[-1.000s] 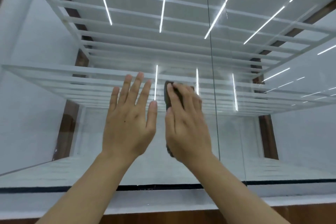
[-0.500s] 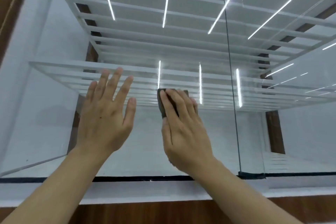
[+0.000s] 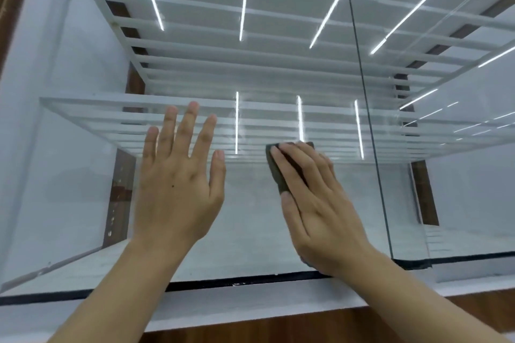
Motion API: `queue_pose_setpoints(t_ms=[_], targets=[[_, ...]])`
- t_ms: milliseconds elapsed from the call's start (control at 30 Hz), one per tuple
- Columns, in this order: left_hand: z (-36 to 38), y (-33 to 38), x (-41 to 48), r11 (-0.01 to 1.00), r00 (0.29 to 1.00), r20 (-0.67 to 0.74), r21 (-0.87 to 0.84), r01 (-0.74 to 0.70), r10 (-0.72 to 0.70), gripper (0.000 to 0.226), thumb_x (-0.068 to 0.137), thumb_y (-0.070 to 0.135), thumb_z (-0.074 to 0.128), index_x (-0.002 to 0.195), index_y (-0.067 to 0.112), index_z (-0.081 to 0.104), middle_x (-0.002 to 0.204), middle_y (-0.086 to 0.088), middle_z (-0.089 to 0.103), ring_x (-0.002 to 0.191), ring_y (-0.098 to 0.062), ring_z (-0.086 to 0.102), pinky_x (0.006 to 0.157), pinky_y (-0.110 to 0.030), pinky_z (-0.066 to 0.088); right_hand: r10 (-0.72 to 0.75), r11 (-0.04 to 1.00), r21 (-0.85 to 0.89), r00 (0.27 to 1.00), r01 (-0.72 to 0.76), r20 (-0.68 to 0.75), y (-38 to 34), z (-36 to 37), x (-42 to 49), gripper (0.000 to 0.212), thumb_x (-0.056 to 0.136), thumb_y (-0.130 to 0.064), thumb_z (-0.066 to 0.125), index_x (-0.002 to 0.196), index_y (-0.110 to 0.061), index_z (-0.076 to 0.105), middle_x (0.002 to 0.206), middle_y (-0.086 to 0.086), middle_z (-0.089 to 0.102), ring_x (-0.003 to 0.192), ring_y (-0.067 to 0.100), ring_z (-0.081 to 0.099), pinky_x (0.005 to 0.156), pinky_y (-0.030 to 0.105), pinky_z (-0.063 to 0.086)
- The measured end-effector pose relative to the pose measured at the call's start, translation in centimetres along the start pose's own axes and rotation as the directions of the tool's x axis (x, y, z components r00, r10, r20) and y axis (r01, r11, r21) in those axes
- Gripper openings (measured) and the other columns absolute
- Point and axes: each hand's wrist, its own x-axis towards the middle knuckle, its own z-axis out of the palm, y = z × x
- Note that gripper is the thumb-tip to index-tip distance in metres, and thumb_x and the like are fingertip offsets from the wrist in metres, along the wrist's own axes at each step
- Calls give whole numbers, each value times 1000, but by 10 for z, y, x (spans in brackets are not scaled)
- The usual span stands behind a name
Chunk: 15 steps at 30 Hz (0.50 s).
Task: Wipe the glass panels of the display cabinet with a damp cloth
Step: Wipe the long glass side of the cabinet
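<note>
The right hand [image 3: 315, 203] lays straight fingers flat over the cloth [image 3: 274, 170], pressing it to the cabinet's front glass panel [image 3: 250, 225] just below the nearest shelf [image 3: 111, 103]. Its grip is unclenched, likely to spread pressure evenly. The left hand [image 3: 178, 184], fingers spread and holding nothing, seems to brace on the glass, though contact is unclear. The cloth is a dark folded pad, mostly covered.
</note>
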Motion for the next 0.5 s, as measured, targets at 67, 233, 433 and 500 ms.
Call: queue_pose_setpoints(t_ms=[67,233,433,500], targets=[[0,0,-1,1000,1000,-2,3,2,-2,58,107,42,24,160,19,32,171,-5,18,159,-24,8,128,-49,8,29,1000,5,1000,-29,13,17,-9,-18,61,101,-27,34,159,-10,32,161,0,32,153,16,22,122,52,28],[-1,-3,0,1000,1000,-1,-9,-5,5,58,107,43,25,160,21,32,171,-3,17,159,-22,7,129,-42,3,348,937,20,922,-350,-168,26,-6,76,64,97,-31,24,156,-7,35,153,8,35,141,25,30,124,46,20],[-5,-3,0,1000,1000,30,10,9,-9,58,107,44,26,162,25,27,172,2,14,159,-17,4,129,-34,-2,-49,998,-33,998,50,48,-14,2,-16,64,99,-28,36,160,-12,31,164,-1,31,155,18,20,126,45,18],[-5,-2,0,1000,999,37,14,13,-14,58,107,45,25,162,26,26,172,4,13,159,-15,2,129,-36,-1,-16,1000,0,1000,16,17,23,-12,-27,62,99,-29,37,158,-12,35,162,-2,34,153,15,23,122,48,26]])
